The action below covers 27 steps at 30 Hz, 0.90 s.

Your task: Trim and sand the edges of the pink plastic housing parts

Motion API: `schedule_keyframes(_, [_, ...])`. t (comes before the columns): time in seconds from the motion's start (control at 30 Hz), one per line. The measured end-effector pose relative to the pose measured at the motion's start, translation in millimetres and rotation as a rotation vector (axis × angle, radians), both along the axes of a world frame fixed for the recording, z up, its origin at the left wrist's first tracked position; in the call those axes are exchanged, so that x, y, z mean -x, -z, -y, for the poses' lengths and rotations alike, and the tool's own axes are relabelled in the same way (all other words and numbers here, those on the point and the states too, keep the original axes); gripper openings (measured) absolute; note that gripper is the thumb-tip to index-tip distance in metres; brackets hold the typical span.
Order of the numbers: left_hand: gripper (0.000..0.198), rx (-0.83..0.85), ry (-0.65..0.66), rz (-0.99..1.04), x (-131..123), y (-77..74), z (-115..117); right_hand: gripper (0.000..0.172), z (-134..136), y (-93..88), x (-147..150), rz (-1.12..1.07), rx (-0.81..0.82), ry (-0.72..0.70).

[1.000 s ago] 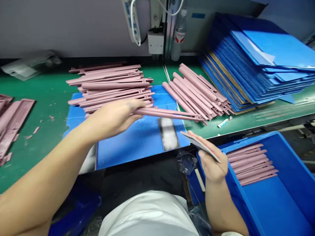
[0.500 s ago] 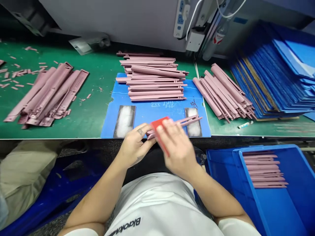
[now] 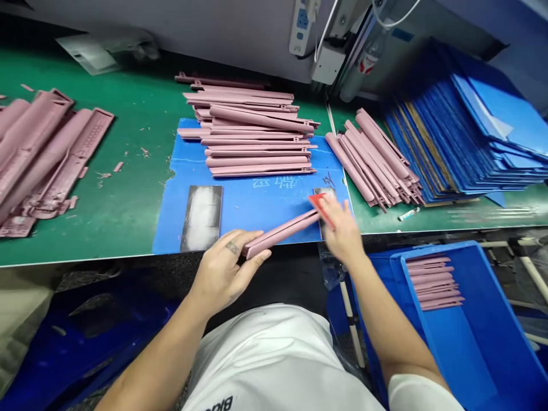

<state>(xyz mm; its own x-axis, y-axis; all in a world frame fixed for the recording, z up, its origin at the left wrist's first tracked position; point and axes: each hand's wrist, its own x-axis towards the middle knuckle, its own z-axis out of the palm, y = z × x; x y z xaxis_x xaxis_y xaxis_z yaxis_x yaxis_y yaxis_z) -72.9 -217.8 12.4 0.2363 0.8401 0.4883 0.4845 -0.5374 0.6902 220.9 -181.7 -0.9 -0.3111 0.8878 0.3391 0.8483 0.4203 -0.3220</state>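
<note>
In the head view, my left hand grips the near end of a pink plastic strip — it points toward two o'clock across the blue mat — while my right hand pinches a red card just beside its far tip.

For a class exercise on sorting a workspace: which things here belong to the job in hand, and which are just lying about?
Job in hand: left hand, pink plastic strip, right hand, red pad, blue mat.
Lying about: plastic bottle, power strip, white tube.
</note>
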Motion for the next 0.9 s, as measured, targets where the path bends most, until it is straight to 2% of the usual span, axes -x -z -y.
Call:
schedule_keyframes(0.07, [0.038,0.001,-0.003,-0.002,1.8,4.5,-2.1,0.067,-18.3,6.1,-29.9,0.041,0.113,0.178])
schedule_keyframes(0.1, [0.04,-0.021,-0.01,-0.008,2.8,6.5,-4.9,0.068,-22.9,7.8,-40.0,0.06,0.144,0.215])
schedule_keyframes(0.17, [0.038,-0.057,-0.039,-0.041,5.7,10.2,-13.4,0.072,-23.1,9.2,-46.7,0.088,0.143,0.19])
schedule_keyframes(0.3, [0.029,0.051,-0.108,-0.111,17.6,15.4,-31.3,0.075,-18.4,12.0,-35.0,0.122,0.062,0.113])
schedule_keyframes(0.4, [0.042,0.139,-0.036,-0.117,23.5,13.6,-32.9,0.071,-28.0,11.8,-23.7,0.135,0.065,0.173])
schedule_keyframes(0.47, [0.044,0.159,0.022,-0.087,21.3,8.9,-28.1,0.07,-25.8,3.7,-5.5,0.142,0.073,0.198])
schedule_keyframes(0.53, [0.037,0.165,0.018,-0.032,14.7,2.6,-21.7,0.074,-9.0,-10.9,23.9,0.114,0.039,0.114])
schedule_keyframes(0.6, [0.028,0.15,0.008,0.025,6.8,-3.7,-16.0,0.082,13.5,-25.4,54.1,0.044,-0.025,-0.088])
schedule_keyframes(0.67, [0.021,0.133,0.004,0.05,0.7,-8.3,-12.4,0.087,25.0,-31.5,69.0,-0.013,-0.068,-0.308])
schedule_keyframes(0.7, [0.02,0.127,-0.004,0.052,-1.2,-9.8,-11.3,0.086,23.4,-30.3,68.0,-0.028,-0.075,-0.344])
schedule_keyframes(0.77, [0.025,0.128,-0.039,0.042,-2.9,-11.0,-10.5,0.081,9.4,-22.1,52.3,-0.023,-0.045,-0.239])
schedule_keyframes(0.83, [0.03,0.122,-0.066,0.023,-3.0,-11.0,-10.5,0.076,-5.2,-14.2,32.8,0.007,0.008,-0.016])
schedule_keyframes(0.87, [0.03,0.116,-0.068,0.014,-2.7,-10.8,-10.6,0.075,-8.2,-12.4,26.9,0.023,0.028,0.049])
schedule_keyframes(0.9, [0.029,0.109,-0.059,0.004,-2.3,-10.5,-10.7,0.075,-7.7,-12.1,24.6,0.034,0.027,0.052])
